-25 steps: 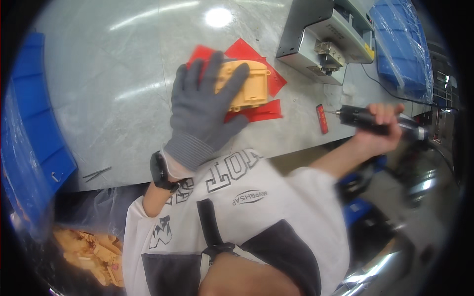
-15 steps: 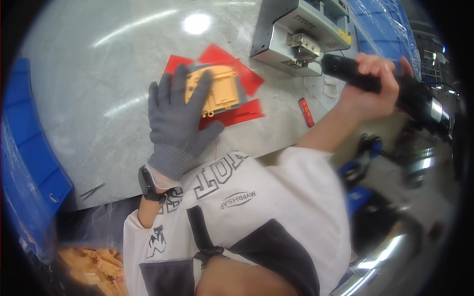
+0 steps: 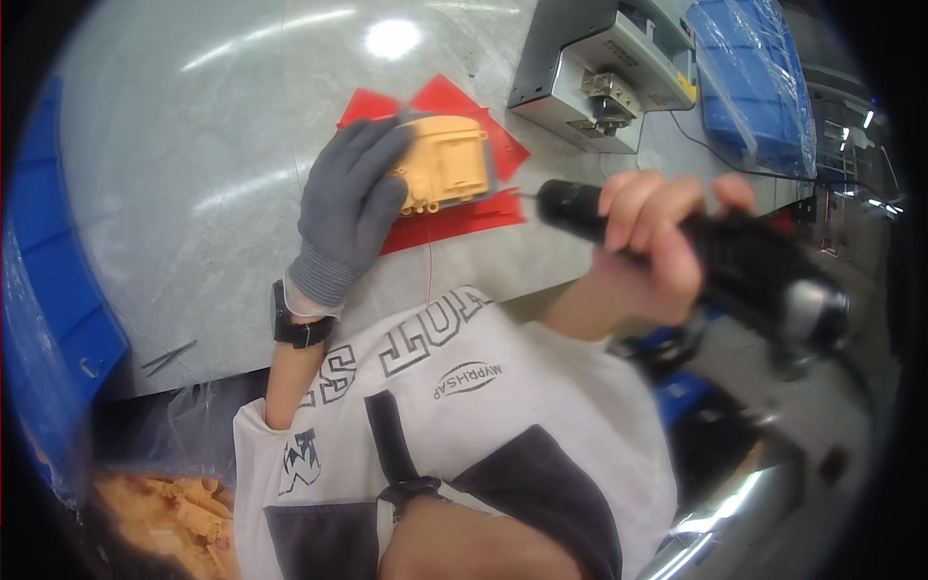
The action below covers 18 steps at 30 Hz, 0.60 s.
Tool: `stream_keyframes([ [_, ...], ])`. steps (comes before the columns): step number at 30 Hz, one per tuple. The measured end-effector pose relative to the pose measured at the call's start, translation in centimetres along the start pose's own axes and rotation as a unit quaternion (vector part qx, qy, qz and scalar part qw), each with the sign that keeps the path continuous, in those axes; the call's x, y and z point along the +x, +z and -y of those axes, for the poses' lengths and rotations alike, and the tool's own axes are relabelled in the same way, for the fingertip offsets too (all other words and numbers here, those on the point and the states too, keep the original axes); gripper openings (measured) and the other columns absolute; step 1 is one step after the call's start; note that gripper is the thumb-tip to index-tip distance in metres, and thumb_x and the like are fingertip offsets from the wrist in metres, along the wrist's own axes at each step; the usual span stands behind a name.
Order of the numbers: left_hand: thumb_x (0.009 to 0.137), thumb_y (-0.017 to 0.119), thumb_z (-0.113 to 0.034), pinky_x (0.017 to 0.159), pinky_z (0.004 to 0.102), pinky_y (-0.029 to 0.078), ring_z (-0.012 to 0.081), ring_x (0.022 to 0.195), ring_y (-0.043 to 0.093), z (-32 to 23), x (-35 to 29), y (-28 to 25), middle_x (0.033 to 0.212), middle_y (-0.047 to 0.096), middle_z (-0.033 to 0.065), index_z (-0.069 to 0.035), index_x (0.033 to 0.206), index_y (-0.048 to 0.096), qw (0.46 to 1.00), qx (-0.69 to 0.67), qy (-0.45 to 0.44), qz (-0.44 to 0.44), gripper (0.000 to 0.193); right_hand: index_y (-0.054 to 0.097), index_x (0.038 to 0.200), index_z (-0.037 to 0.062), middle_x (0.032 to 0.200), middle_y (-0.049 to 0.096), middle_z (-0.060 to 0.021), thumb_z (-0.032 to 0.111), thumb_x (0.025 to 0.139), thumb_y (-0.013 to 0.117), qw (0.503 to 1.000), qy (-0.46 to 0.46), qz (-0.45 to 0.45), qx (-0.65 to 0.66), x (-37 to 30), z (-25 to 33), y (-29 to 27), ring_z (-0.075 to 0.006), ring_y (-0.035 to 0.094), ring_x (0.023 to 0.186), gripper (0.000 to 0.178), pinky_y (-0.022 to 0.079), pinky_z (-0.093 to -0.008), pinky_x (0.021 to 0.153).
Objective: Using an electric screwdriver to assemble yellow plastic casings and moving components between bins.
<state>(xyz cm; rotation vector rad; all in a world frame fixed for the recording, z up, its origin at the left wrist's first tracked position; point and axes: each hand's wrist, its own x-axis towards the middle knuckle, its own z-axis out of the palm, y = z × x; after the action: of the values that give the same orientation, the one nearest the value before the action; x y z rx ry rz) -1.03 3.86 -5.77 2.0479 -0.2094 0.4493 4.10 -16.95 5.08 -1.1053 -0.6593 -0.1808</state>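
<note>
The wide grey worktop (image 3: 193, 145) filled most of the view, and a grey metal box-shaped device (image 3: 599, 72) stood at its far right part. Behind that device lay blue plastic bins under a clear film (image 3: 754, 77). Near the middle of the worktop lay flat red plastic sheets (image 3: 454, 208), overlapping each other.

On these sheets rested the yellow-beige moulded plastic housing (image 3: 447, 164). The left hand (image 3: 350, 208), in a grey knitted glove, reached forward from the lower edge with the wrist straight; its fingers were spread and curled against the left side of the housing, pressing on it. A black watch (image 3: 300, 324) sat on that wrist.

The right hand (image 3: 648, 242), bare, was raised above the table edge, the forearm bent up. Its fingers were clenched around a black cylindrical electric screwdriver (image 3: 696, 256), which lay almost level, its thin tip pointing left, just beside the housing's right edge.
</note>
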Motion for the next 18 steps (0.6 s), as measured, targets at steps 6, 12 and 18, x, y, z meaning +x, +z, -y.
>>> stream_keyframes([
  [6,0.083,0.052,-0.018,0.090,0.0414,0.039,0.0354,0.097,0.052,0.3,-0.2,-0.3,0.104,0.059,0.0169,-0.002,0.113,0.055,1.000,0.014,0.005,-0.009,0.034,0.032,0.114,0.0045,0.058,0.049,-0.0065,-0.003,0.071,0.055,0.997,0.032,0.061,-0.030,-0.4,-1.0,3.2,-0.0182,0.050,0.050,0.049,0.044,-0.0329,0.055],
  [12,0.083,0.052,-0.019,0.088,0.0417,0.040,0.0335,0.092,0.054,0.3,-0.3,0.1,0.098,0.060,0.0151,-0.003,0.111,0.056,1.000,-0.008,0.005,-0.019,0.032,0.037,0.110,0.0030,0.057,0.051,-0.0045,-0.002,0.069,0.059,0.994,0.101,0.005,-0.050,0.1,-2.6,3.7,-0.0146,0.051,0.051,0.047,0.046,-0.0286,0.056],
  [18,0.083,0.052,-0.019,0.086,0.0419,0.040,0.0334,0.089,0.054,0.6,-0.3,-0.1,0.096,0.060,0.0154,-0.002,0.110,0.056,1.000,-0.021,-0.003,-0.018,0.032,0.038,0.103,0.0017,0.058,0.052,-0.0055,-0.003,0.067,0.060,0.992,0.111,0.048,-0.045,0.6,-3.5,3.6,-0.0142,0.053,0.053,0.043,0.047,-0.0286,0.056],
])
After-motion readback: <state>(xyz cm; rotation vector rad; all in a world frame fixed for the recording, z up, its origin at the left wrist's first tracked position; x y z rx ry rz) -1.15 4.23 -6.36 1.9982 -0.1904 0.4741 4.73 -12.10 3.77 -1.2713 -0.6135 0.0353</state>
